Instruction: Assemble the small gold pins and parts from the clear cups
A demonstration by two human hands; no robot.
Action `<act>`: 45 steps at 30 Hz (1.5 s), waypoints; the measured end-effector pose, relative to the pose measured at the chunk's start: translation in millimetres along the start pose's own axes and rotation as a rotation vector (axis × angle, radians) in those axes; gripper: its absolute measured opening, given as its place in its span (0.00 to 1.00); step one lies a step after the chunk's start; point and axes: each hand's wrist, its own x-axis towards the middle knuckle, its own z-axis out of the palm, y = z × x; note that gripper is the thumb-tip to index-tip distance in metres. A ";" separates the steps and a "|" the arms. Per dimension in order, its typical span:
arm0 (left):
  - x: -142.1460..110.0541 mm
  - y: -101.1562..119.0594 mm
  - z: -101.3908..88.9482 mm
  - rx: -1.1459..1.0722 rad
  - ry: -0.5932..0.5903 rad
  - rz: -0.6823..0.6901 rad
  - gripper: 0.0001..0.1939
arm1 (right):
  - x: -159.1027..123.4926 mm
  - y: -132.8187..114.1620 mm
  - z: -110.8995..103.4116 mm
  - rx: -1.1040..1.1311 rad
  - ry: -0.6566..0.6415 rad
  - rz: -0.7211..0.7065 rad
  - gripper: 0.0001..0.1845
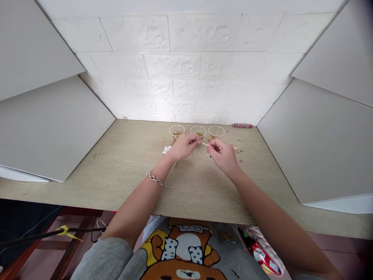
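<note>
Both my hands meet over the far middle of a pale wooden table (122, 171). My left hand (185, 145), with a chain bracelet on its wrist, pinches one end of a thin small gold piece (204, 144). My right hand (222, 154) pinches the other end, fingers closed. Just behind the hands stand three clear plastic cups (198, 130) in a row, each holding small gold parts.
A few loose gold bits (235, 147) lie right of the cups. A red pen-like object (242, 125) lies against the white brick wall. A white scrap (166, 149) lies left of my left hand. Grey panels flank the table on both sides.
</note>
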 end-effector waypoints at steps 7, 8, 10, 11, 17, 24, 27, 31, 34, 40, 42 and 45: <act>-1.2 2.5 2.3 0.032 0.014 0.011 0.11 | -0.2 2.4 2.3 -0.088 0.052 -0.091 0.09; -1.3 2.9 2.5 0.035 0.014 0.010 0.11 | -0.2 2.8 2.5 -0.099 0.057 -0.104 0.09; -1.5 3.4 2.7 0.036 0.016 0.006 0.11 | -0.2 3.4 2.5 -0.108 0.058 -0.113 0.09; -1.6 3.4 2.8 0.032 0.017 0.004 0.11 | -0.2 3.5 2.2 -0.104 0.054 -0.105 0.09; -1.4 0.3 3.5 -0.013 0.013 -0.009 0.12 | 1.7 3.4 0.5 0.078 -0.016 0.048 0.08; -0.1 -4.1 4.8 -0.053 0.011 -0.009 0.12 | 7.6 11.1 5.8 0.424 -0.094 0.211 0.10; 0.0 -3.0 3.5 -0.040 0.000 -0.008 0.12 | 8.3 13.2 6.9 0.496 -0.120 0.246 0.10; -0.4 0.0 0.7 0.010 -0.010 -0.001 0.11 | 6.6 10.4 4.4 0.360 -0.118 0.214 0.09; -0.3 0.6 -0.3 0.012 -0.030 0.002 0.11 | 3.7 6.7 1.8 0.217 -0.103 0.144 0.09; 0.0 -0.9 -1.4 -0.005 -0.055 0.003 0.10 | -0.6 1.8 -1.3 -0.093 -0.058 -0.047 0.09; -0.1 -0.6 -2.4 0.004 -0.064 0.006 0.10 | -0.5 1.2 -2.1 -0.126 -0.064 -0.083 0.09; -0.4 0.5 -3.8 0.016 -0.074 0.015 0.10 | 0.2 1.2 -3.1 -0.147 -0.077 -0.120 0.09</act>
